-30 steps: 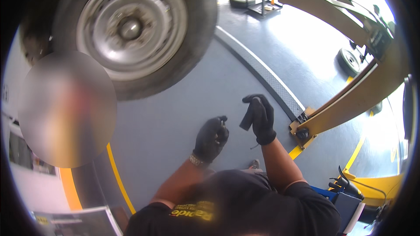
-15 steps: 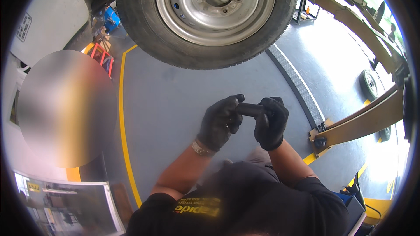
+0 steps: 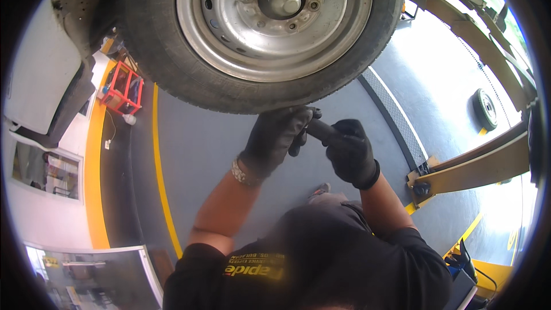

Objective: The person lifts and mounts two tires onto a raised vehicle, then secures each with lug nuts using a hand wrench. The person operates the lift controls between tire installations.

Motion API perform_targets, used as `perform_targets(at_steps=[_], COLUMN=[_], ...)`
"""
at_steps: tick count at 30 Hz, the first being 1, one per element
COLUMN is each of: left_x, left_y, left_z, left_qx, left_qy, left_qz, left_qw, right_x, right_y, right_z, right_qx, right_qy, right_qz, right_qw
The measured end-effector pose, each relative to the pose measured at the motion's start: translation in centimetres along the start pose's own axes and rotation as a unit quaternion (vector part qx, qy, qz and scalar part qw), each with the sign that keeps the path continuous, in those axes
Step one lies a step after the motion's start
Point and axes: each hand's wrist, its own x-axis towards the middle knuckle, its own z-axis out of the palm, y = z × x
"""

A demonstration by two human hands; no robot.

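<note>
Both my hands wear black gloves and meet in front of me, just below the raised wheel. A short black cylinder [image 3: 321,130] spans the gap between them, its right end lower than its left. My left hand [image 3: 272,139] has thumb and fingers closed at the cylinder's left end, next to the tyre's lower edge. Around the other end, my right hand [image 3: 351,152] is wrapped, hiding that end. The wheel has a black tyre [image 3: 166,74] and a silver steel rim [image 3: 244,63] with lug nuts round the hub.
A tan lift arm [image 3: 476,163] reaches in from the right, near a dark ramp strip [image 3: 396,115] on the grey floor. A red rack [image 3: 121,87] stands at left beyond a yellow line [image 3: 160,178]. Another wheel [image 3: 485,109] is at far right.
Both hands have moved up toward the tyre with the cylinder, which now tilts more. The wheel appears larger and lower in view. The blurred patch at left is gone.
</note>
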Motion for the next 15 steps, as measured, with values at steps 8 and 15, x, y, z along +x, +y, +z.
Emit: perform_targets(at_steps=[8, 15], left_x=[4.6, 7.1], left_y=[-1.3, -5.3], left_z=[-0.4, -0.1], left_qx=[-0.205, -0.331], left_qy=[-0.049, -0.134], left_qz=[0.075, 0.043], left_qw=[0.975, 0.933], right_x=[1.3, 3.2], right_y=[4.2, 5.9], right_z=[2.4, 2.1], right_qx=[0.103, -0.032], right_qy=[0.142, 0.081], right_qz=[-0.01, -0.003], right_qw=[0.984, 0.996])
